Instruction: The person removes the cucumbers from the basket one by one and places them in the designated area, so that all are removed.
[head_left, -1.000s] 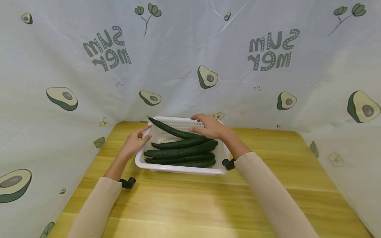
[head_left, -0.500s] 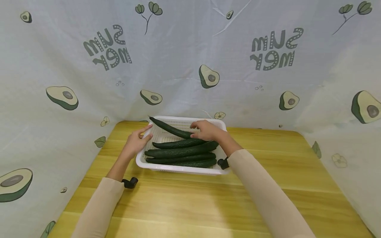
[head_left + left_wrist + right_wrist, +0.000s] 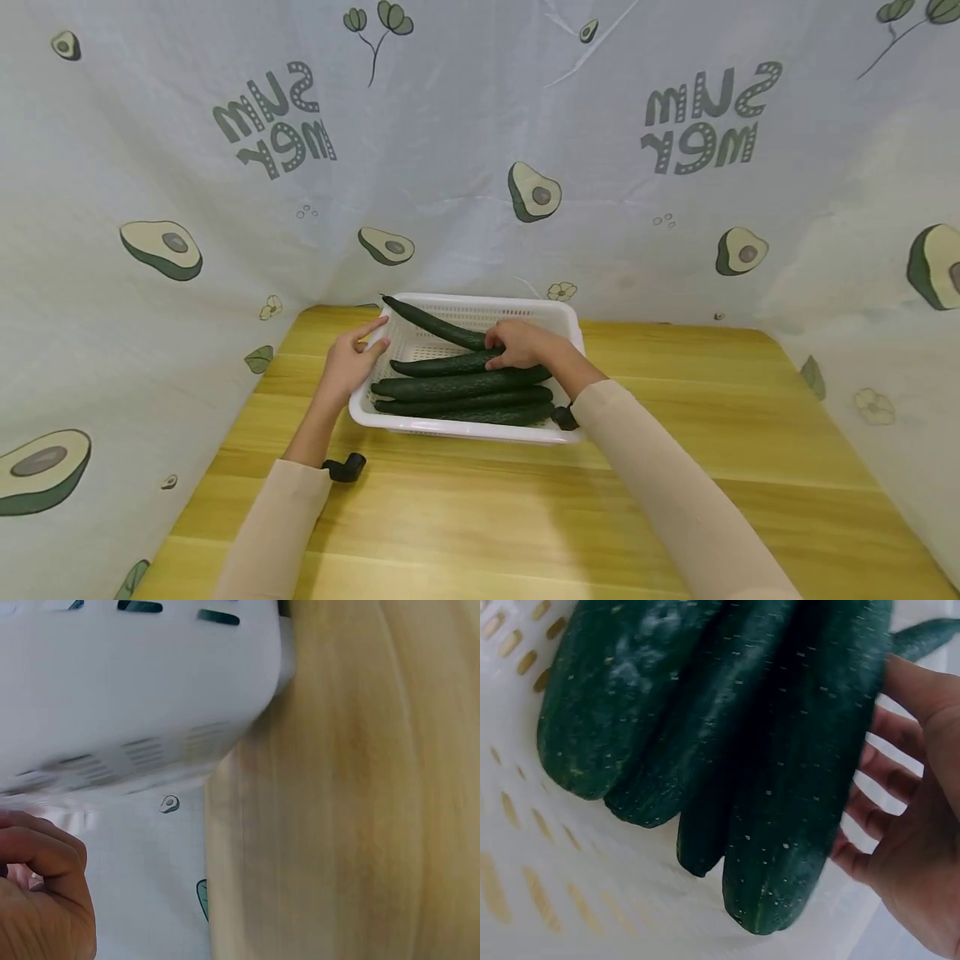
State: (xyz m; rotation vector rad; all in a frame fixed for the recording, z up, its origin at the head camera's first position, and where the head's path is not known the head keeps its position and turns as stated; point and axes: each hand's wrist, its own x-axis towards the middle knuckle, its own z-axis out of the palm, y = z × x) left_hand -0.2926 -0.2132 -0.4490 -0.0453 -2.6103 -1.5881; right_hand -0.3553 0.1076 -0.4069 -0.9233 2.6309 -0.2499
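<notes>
A white plastic basket (image 3: 468,430) holds several long dark green cucumbers (image 3: 457,385). My left hand (image 3: 351,360) grips its left rim, index finger and thumb at the edge. In the left wrist view that hand (image 3: 45,892) has bent fingers beside the basket's slotted wall (image 3: 150,682). Inside the basket, my right hand (image 3: 522,344) has fingers and thumb on either side of a cucumber (image 3: 442,365). In the right wrist view the fingers of this hand (image 3: 922,817) lie along the side of the nearest cucumber (image 3: 802,795); some fingertips are hidden behind it.
Another cucumber (image 3: 431,322) leans diagonally, its thin tip over the back-left rim. The basket stands on a wood-grain table (image 3: 450,508) near its back edge. A patterned curtain (image 3: 450,200) closes off the back and sides. Black wrist mounts (image 3: 347,468) stick out at the sleeves.
My right hand has come down and forward from above the basket onto a cucumber, its fingers closing in. The left hand stays at the rim. The view has shifted slightly.
</notes>
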